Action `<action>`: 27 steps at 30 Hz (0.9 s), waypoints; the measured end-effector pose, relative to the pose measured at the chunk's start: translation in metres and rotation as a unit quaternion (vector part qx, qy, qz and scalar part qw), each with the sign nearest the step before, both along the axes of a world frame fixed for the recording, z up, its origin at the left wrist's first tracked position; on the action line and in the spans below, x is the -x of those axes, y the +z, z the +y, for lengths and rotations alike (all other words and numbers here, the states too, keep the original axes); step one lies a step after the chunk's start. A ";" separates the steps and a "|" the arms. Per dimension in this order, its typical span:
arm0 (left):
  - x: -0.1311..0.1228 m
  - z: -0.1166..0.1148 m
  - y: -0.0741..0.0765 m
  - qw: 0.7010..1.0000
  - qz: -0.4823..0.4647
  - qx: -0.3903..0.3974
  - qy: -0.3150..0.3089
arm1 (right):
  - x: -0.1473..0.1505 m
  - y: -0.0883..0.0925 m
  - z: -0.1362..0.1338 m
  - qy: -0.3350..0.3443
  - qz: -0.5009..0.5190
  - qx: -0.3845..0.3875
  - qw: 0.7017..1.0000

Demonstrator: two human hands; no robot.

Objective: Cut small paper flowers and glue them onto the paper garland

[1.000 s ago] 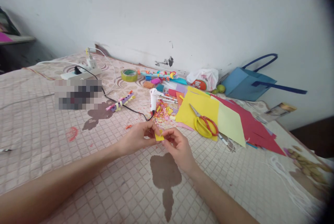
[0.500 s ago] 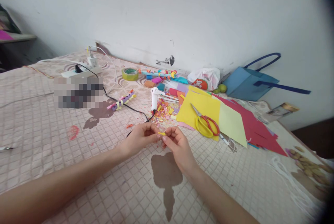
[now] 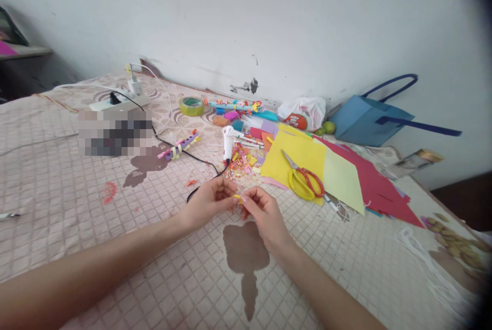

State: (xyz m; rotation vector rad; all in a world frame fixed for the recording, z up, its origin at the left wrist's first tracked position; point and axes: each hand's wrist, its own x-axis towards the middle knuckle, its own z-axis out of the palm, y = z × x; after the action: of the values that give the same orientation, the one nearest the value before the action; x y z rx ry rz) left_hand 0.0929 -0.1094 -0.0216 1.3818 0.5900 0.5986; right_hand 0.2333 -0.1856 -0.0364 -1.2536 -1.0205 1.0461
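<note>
Between my fingertips is a small yellow strip (image 3: 238, 199), which looks like paper or craft foam. My left hand (image 3: 212, 199) pinches its left side with thumb and fingers. From the right, my right hand (image 3: 264, 212) grips it too, the thumb laid over it, so most of the strip is hidden. Just beyond the hands stands a white glue gun (image 3: 228, 143) with a black cord. Colourful scraps (image 3: 246, 160) lie beside the gun. Scissors (image 3: 305, 176) with red and yellow handles rest on a yellow sheet (image 3: 282, 153).
Red sheets (image 3: 378, 181) and a pale green sheet (image 3: 342, 176) lie to the right, near white string (image 3: 426, 263). A decorated purple strip (image 3: 180, 146), tape roll (image 3: 191, 106) and power strip (image 3: 115, 105) are on the left. A blue bag (image 3: 371, 120) stands behind.
My right thumb has moved over the yellow strip, and less of the strip shows between the hands. Both hands stay in nearly the same place.
</note>
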 end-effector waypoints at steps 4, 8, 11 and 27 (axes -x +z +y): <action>0.002 -0.002 -0.003 0.997 0.002 -0.072 -0.005 | -0.001 -0.001 0.000 -0.016 -0.024 -0.006 1.000; 0.002 -0.001 -0.005 0.998 -0.008 -0.059 -0.009 | 0.000 0.001 -0.001 -0.015 -0.021 -0.013 1.000; 0.002 0.001 -0.004 0.999 -0.006 -0.036 -0.007 | 0.000 0.004 -0.002 -0.001 -0.010 -0.016 1.000; 0.004 -0.002 0.001 0.978 0.069 -0.196 0.032 | 0.000 0.008 -0.004 -0.005 -0.057 -0.006 0.998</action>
State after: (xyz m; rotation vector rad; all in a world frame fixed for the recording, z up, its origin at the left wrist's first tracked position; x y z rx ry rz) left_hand 0.0890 -0.1116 -0.0206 1.7907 0.6536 0.7002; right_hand 0.2337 -0.1893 -0.0287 -1.3203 -1.1055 0.9688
